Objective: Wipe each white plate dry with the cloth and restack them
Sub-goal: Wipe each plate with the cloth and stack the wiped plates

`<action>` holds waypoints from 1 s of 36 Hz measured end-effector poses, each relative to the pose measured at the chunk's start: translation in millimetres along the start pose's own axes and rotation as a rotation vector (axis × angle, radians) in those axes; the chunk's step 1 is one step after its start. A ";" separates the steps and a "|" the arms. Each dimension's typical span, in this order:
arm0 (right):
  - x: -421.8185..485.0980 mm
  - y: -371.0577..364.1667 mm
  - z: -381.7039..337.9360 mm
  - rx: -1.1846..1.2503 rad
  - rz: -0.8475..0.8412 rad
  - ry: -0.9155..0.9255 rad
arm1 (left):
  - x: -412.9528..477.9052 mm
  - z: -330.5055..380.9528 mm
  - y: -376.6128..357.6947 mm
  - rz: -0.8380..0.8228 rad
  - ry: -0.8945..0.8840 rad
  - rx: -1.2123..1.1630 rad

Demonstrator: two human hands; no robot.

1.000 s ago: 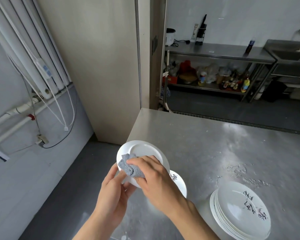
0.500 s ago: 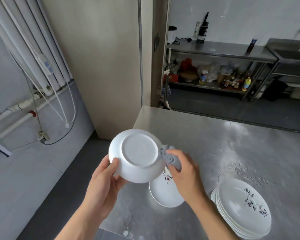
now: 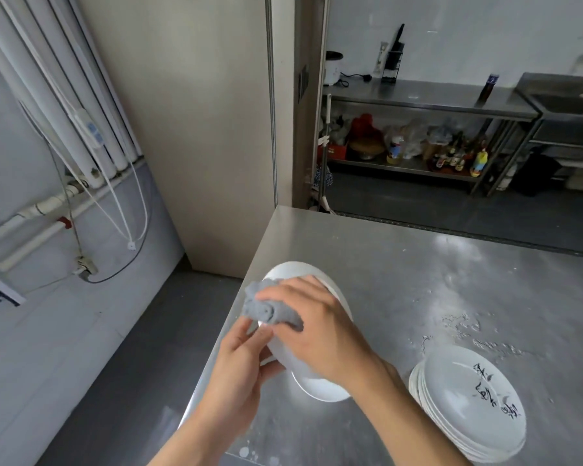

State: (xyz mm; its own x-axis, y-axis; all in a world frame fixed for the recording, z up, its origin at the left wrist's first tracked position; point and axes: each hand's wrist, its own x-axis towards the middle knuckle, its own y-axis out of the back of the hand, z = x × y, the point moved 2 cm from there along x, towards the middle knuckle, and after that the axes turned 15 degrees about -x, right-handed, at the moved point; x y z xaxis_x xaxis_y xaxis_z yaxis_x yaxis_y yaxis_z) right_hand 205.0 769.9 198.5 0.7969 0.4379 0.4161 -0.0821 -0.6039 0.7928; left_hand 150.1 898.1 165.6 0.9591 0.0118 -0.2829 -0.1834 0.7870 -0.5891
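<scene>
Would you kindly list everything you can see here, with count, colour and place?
held plate: one, white, tilted above the table's near-left corner.
cloth: one, grey, bunched against the held plate.
lone plate: one, white, seemingly flat on the table, mostly hidden beneath the held plate.
plate stack: several, white, top one with black writing, table's near right.
table: one, steel grey, foreground.
shelf unit: one, steel, far wall.
bottles: many, mixed colours, lower shelf.
pipes: several, white, left wall.
left hand: one, grips the held plate's lower edge.
right hand: one, holds the cloth on the plate.
</scene>
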 end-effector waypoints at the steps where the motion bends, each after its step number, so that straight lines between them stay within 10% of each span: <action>1: -3.7 -2.4 -2.9 -0.020 0.006 0.014 | 1.2 0.9 0.0 0.007 -0.005 -0.025; 18: -40.0 -18.1 21.5 -0.084 0.053 0.006 | 13.4 3.4 26.0 0.161 0.007 -0.212; 31: -64.5 -20.7 90.7 0.116 0.077 -0.560 | 4.4 8.9 28.5 0.136 0.027 -0.160; 36: -61.3 -8.8 75.6 0.022 0.042 -0.325 | 9.3 10.3 20.2 0.183 0.003 -0.179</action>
State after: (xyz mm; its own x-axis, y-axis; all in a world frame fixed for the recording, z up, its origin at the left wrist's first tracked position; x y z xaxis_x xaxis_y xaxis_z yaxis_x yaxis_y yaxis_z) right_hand 202.1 698.0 132.3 0.9426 0.1788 0.2819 -0.1092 -0.6328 0.7666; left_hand 157.6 920.5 158.8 0.9058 0.1420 -0.3991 -0.3894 0.6500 -0.6526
